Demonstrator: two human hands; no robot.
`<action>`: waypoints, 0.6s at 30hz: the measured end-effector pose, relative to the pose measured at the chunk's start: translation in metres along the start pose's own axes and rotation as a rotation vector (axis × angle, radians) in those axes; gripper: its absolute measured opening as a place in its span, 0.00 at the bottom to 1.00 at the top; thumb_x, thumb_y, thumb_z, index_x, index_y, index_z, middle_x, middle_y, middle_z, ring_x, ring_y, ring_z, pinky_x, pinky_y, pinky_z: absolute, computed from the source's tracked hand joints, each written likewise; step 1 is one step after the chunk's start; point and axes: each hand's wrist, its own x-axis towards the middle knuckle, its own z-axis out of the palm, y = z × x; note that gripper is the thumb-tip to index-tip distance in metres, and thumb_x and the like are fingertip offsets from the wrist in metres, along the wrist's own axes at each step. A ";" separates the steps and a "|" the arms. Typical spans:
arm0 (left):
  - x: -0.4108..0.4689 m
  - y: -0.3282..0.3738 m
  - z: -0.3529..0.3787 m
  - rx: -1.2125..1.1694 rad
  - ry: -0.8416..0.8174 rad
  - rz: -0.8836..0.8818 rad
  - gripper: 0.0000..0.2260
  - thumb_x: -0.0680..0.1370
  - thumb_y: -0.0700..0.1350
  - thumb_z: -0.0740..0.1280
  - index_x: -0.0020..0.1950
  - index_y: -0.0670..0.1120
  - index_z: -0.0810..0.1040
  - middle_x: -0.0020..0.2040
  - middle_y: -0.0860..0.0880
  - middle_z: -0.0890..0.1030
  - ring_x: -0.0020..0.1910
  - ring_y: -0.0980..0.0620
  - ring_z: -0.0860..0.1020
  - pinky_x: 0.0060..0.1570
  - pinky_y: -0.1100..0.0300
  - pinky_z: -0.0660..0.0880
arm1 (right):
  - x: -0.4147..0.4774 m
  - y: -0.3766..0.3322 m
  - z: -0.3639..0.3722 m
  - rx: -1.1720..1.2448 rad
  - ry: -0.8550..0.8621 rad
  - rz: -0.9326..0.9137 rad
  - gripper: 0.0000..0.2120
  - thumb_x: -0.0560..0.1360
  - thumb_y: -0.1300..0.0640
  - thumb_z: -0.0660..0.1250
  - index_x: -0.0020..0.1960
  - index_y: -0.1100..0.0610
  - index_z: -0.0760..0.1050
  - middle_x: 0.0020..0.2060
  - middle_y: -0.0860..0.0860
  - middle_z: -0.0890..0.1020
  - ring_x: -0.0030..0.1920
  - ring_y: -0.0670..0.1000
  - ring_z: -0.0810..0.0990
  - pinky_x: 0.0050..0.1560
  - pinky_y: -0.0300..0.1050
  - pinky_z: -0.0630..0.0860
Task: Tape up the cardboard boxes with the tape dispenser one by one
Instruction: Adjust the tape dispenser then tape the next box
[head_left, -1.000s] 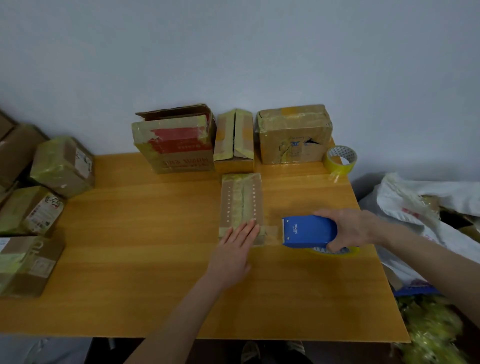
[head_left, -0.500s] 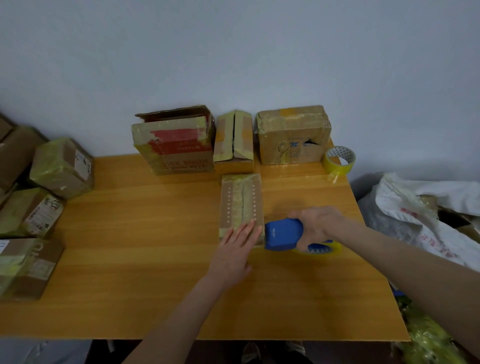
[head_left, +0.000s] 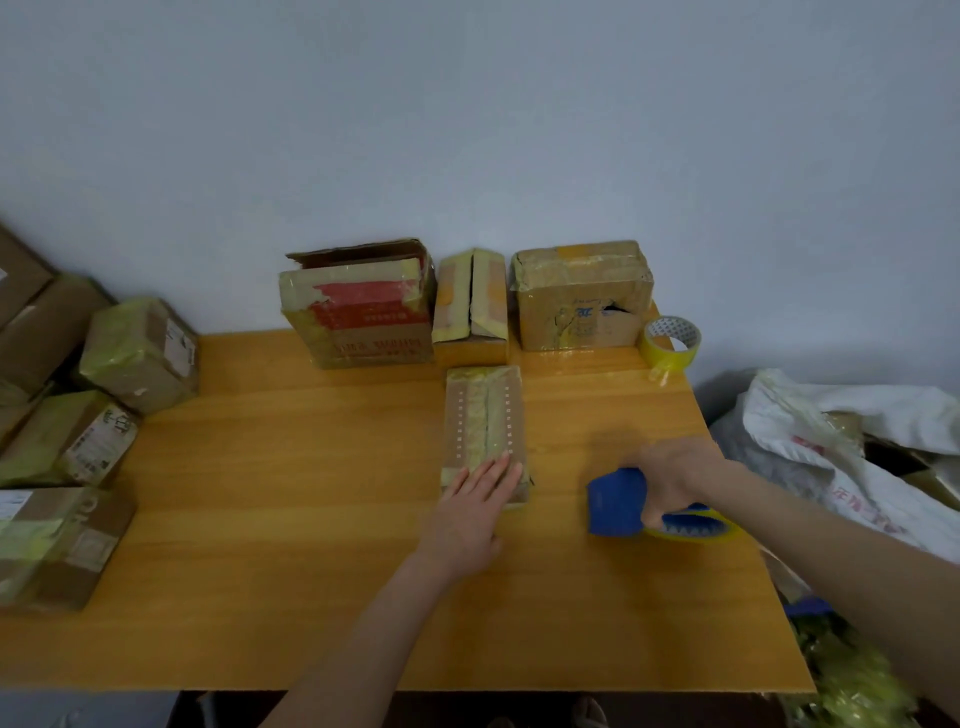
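A flat, narrow cardboard box (head_left: 484, 415) with yellowish tape along its top lies in the middle of the wooden table (head_left: 291, 545). My left hand (head_left: 470, 512) presses flat on the box's near end, fingers straight. To the right of the box, my right hand (head_left: 675, 480) grips the blue tape dispenser (head_left: 615, 501), whose yellow tape roll (head_left: 693, 527) shows under the hand. The dispenser is apart from the box and blurred.
Three taped boxes (head_left: 363, 306) (head_left: 471, 306) (head_left: 582, 296) stand against the wall at the table's back. A spare yellow tape roll (head_left: 670, 343) sits at the back right corner. Several taped boxes (head_left: 140, 353) are piled at the left. A white bag (head_left: 841, 457) lies off the right edge.
My right hand first brought the dispenser left to the box's near end, then pulled it away to the right. My left hand stayed on the box.
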 end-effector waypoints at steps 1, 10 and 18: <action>0.000 0.001 0.000 -0.003 0.005 -0.002 0.39 0.78 0.44 0.61 0.78 0.52 0.36 0.78 0.53 0.35 0.77 0.54 0.37 0.74 0.55 0.35 | -0.005 0.012 0.004 0.079 0.016 0.024 0.29 0.63 0.48 0.72 0.62 0.45 0.69 0.48 0.45 0.78 0.47 0.50 0.78 0.41 0.44 0.76; -0.001 0.006 0.005 -0.084 0.084 -0.027 0.36 0.78 0.49 0.61 0.79 0.52 0.42 0.77 0.57 0.40 0.77 0.58 0.39 0.73 0.58 0.33 | 0.020 0.013 0.029 1.458 0.309 0.179 0.24 0.70 0.49 0.76 0.58 0.57 0.70 0.50 0.54 0.77 0.45 0.53 0.78 0.41 0.47 0.74; -0.015 -0.001 -0.007 -0.523 0.393 -0.278 0.24 0.82 0.43 0.60 0.77 0.49 0.60 0.75 0.55 0.62 0.74 0.57 0.58 0.72 0.62 0.58 | 0.052 0.001 0.042 1.486 0.220 0.291 0.20 0.76 0.39 0.66 0.50 0.57 0.72 0.43 0.56 0.79 0.41 0.56 0.78 0.45 0.54 0.76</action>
